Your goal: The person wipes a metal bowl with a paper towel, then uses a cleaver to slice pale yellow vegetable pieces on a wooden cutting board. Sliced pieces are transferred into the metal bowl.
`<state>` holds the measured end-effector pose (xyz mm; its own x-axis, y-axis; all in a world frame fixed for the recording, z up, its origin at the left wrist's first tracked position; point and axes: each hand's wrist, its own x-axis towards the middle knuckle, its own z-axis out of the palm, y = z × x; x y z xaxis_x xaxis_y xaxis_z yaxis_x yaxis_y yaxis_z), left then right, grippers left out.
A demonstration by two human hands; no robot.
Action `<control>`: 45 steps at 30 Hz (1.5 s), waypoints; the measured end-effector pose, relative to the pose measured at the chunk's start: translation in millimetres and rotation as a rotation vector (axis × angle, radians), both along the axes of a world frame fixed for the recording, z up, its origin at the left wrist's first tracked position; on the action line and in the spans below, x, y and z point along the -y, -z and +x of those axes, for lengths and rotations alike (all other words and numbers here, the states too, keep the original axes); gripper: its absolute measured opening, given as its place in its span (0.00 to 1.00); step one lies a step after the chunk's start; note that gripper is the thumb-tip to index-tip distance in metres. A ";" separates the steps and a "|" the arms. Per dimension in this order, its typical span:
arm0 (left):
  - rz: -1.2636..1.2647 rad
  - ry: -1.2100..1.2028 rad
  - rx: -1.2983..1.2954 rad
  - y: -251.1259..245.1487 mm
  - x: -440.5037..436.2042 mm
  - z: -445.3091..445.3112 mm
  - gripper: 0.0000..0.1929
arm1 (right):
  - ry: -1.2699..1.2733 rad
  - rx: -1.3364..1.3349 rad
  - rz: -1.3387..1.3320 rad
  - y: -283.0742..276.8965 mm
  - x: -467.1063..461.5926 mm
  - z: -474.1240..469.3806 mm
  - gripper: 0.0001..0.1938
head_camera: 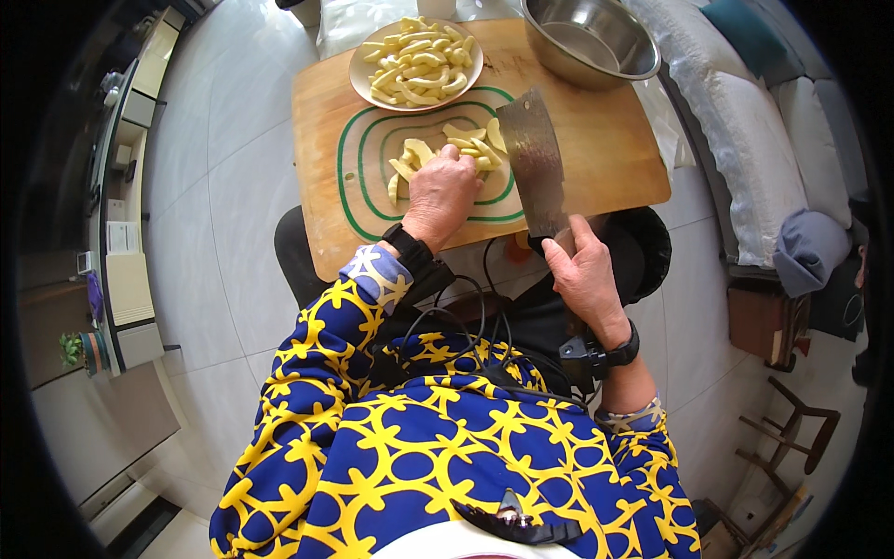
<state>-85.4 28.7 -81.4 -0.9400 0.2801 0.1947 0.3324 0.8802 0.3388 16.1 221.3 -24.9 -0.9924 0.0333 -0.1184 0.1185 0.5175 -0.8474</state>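
Note:
My right hand (585,272) grips the handle of a broad cleaver (534,164), whose wide dark blade lies flat-looking over the right part of a green-ringed cutting mat (349,185). With its fingers curled down, my left hand (443,189) is on the pale yellow cut strips (482,148) on the mat; whether it pinches any is hidden beneath the fingers. More strips lie at its left and beyond it. A white plate (357,77) heaped with similar strips (419,59) stands at the board's far side.
Under the mat is a large wooden board (601,154). A steel basin (594,42) stands at its far right corner, and part of a white cup (436,8) shows beyond the plate. Black cables (482,300) hang over my lap. A sofa (754,140) is on the right.

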 end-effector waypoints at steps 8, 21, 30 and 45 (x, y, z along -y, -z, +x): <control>0.365 -0.020 -0.002 0.7 17.4 1.0 0.06 | -0.004 -0.006 -0.017 1.3 0.7 0.5 0.11; 0.109 -0.088 -0.198 5.1 119.8 29.8 0.05 | -0.229 0.031 0.016 -16.6 25.1 -7.1 0.09; 0.109 0.002 -0.264 20.4 122.9 46.8 0.07 | -0.484 -0.033 0.212 -20.6 51.0 -17.1 0.09; 0.180 -0.013 -0.359 30.6 129.3 57.0 0.07 | -0.655 -0.007 0.281 -24.8 77.1 -16.8 0.09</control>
<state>-28.4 -100.6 -112.0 -0.8064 0.1997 0.5566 0.4469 0.8223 0.3523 -0.7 144.1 -0.1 -0.8197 -0.5415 -0.1866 -0.2962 0.6796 -0.6711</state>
